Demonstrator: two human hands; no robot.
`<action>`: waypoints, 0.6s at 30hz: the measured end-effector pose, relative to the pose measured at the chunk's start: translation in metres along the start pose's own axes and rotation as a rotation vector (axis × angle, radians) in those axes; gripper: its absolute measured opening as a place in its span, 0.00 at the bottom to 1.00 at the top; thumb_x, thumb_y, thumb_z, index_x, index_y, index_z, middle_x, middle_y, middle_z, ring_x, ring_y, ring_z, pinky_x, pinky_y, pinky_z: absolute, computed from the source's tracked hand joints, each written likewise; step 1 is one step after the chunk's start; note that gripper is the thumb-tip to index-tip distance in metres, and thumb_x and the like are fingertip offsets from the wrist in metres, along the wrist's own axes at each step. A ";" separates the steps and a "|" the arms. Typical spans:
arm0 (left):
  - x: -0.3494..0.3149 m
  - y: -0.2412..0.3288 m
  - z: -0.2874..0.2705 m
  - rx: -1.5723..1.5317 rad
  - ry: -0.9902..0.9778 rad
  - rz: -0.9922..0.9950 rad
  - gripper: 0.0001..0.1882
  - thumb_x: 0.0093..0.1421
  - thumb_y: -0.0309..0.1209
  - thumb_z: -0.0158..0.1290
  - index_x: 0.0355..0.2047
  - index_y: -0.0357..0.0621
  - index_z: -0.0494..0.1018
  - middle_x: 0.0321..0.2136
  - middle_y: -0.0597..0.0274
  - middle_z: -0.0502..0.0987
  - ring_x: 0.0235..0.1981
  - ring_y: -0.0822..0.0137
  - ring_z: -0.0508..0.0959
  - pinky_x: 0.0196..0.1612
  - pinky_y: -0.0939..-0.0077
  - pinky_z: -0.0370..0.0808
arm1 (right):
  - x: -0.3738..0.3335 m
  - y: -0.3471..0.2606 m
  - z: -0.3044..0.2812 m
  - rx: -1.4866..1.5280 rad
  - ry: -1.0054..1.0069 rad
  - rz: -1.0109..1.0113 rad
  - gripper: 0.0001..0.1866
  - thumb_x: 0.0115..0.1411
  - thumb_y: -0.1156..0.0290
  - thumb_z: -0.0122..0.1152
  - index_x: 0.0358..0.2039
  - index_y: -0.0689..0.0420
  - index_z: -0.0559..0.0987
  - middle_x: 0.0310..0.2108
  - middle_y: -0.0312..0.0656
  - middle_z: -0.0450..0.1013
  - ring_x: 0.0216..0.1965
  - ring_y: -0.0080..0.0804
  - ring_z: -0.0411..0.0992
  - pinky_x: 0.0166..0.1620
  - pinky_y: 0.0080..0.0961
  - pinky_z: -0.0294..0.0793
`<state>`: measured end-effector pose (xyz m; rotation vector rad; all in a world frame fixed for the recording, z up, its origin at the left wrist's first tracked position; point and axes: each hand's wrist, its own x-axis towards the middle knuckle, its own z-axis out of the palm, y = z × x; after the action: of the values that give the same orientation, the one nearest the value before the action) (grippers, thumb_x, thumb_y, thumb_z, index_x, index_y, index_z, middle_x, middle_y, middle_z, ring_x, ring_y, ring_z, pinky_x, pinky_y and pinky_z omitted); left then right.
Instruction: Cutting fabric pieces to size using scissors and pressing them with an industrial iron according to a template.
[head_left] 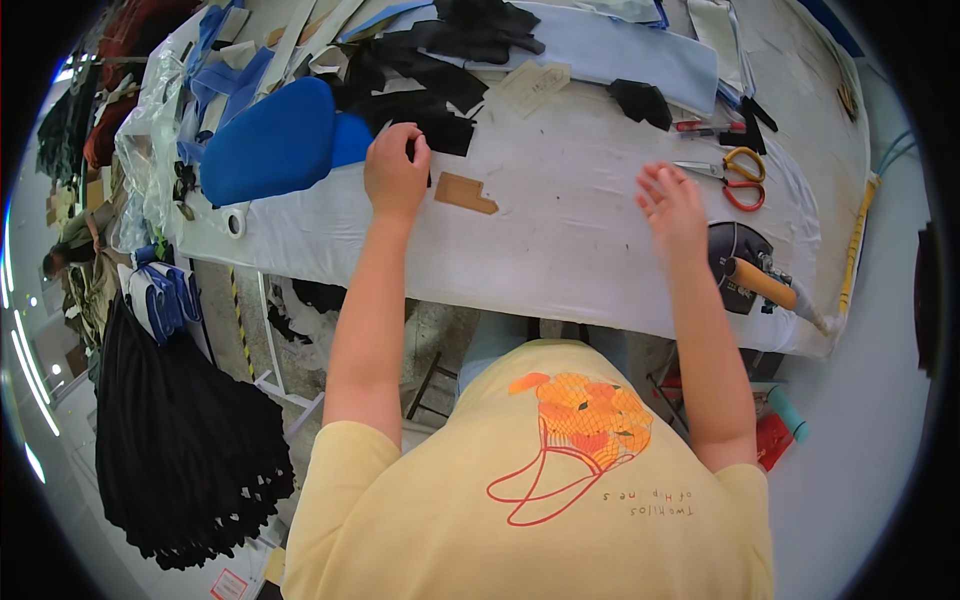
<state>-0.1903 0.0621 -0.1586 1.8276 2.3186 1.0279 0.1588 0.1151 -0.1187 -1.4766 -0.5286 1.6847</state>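
My left hand [397, 175] is over the table's middle left, its fingers curled in toward the thumb; whatever they may hold is too small to make out. Close beside it on the left lies a rounded, bright blue fabric piece [270, 145], and black fabric pieces [430, 120] reach up behind it. A small brown card template [465, 193] rests flat just to its right. Slightly blurred, my right hand [672, 208] hovers farther right with fingers apart and nothing seen in them. Nearest to it are scissors [735, 175] with one yellow and one red handle loop.
A black rounded item [735, 250] and a wooden-handled tool [765, 283] lie near the right front edge. Light blue fabric [640, 65] and a paper pattern [530, 88] are at the back. A white tape roll [236, 222] sits left; black pleated fabric [180, 440] hangs beyond the edge.
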 end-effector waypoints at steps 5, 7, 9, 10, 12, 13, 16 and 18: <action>-0.001 0.063 -0.038 -0.184 -0.208 -0.132 0.03 0.58 0.27 0.56 0.34 0.45 0.78 0.28 0.58 0.79 0.27 0.61 0.77 0.31 0.73 0.73 | -0.044 0.042 0.013 -0.141 -0.250 0.126 0.15 0.68 0.58 0.53 0.48 0.54 0.74 0.48 0.36 0.74 0.49 0.27 0.73 0.52 0.29 0.70; -0.004 0.084 -0.049 -0.446 -0.324 -0.164 0.05 0.61 0.25 0.56 0.38 0.45 0.78 0.25 0.65 0.77 0.24 0.74 0.72 0.29 0.82 0.69 | -0.054 0.046 0.028 -0.174 -0.312 0.177 0.17 0.68 0.56 0.52 0.50 0.54 0.73 0.50 0.37 0.73 0.51 0.28 0.72 0.54 0.30 0.70; -0.010 0.104 -0.055 -0.706 -0.518 -0.295 0.05 0.63 0.24 0.55 0.38 0.42 0.78 0.26 0.70 0.76 0.26 0.79 0.70 0.30 0.84 0.68 | -0.062 0.046 0.034 0.029 -0.418 0.263 0.21 0.69 0.53 0.51 0.54 0.54 0.71 0.55 0.39 0.70 0.56 0.30 0.68 0.58 0.33 0.67; -0.015 0.112 -0.059 -0.801 -0.606 -0.325 0.05 0.64 0.23 0.54 0.39 0.41 0.77 0.30 0.72 0.76 0.29 0.80 0.71 0.33 0.85 0.69 | -0.063 0.048 0.031 0.032 -0.398 0.259 0.21 0.69 0.53 0.51 0.54 0.54 0.71 0.55 0.39 0.70 0.56 0.30 0.68 0.58 0.33 0.67; -0.021 0.130 -0.062 -0.944 -0.831 -0.387 0.06 0.64 0.23 0.53 0.41 0.41 0.76 0.31 0.71 0.76 0.31 0.80 0.72 0.35 0.85 0.70 | -0.060 0.052 0.020 0.419 -0.621 0.534 0.25 0.69 0.51 0.50 0.57 0.55 0.69 0.57 0.41 0.67 0.59 0.31 0.65 0.61 0.36 0.64; -0.027 0.130 -0.058 -1.004 -0.872 -0.354 0.07 0.64 0.21 0.52 0.43 0.41 0.75 0.33 0.70 0.76 0.32 0.80 0.73 0.37 0.85 0.71 | -0.069 0.048 0.018 0.461 -0.573 0.596 0.24 0.68 0.51 0.52 0.56 0.56 0.70 0.54 0.40 0.69 0.56 0.31 0.68 0.58 0.35 0.68; -0.039 0.128 -0.036 -0.933 -0.966 -0.398 0.08 0.64 0.21 0.52 0.44 0.39 0.74 0.34 0.68 0.76 0.34 0.78 0.74 0.38 0.83 0.72 | -0.083 0.061 -0.008 0.218 -0.481 0.371 0.24 0.66 0.54 0.57 0.56 0.56 0.70 0.52 0.40 0.71 0.52 0.29 0.71 0.52 0.30 0.74; -0.043 0.131 -0.016 -0.874 -1.002 -0.363 0.10 0.63 0.21 0.53 0.45 0.40 0.73 0.36 0.68 0.76 0.37 0.77 0.74 0.40 0.82 0.72 | -0.083 0.061 -0.015 -0.035 -0.244 0.237 0.12 0.62 0.69 0.63 0.45 0.57 0.77 0.41 0.36 0.76 0.40 0.22 0.75 0.39 0.21 0.77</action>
<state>-0.0703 0.0299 -0.0971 1.0853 1.2190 0.6419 0.1537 0.0112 -0.1181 -1.4101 -0.5309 2.0684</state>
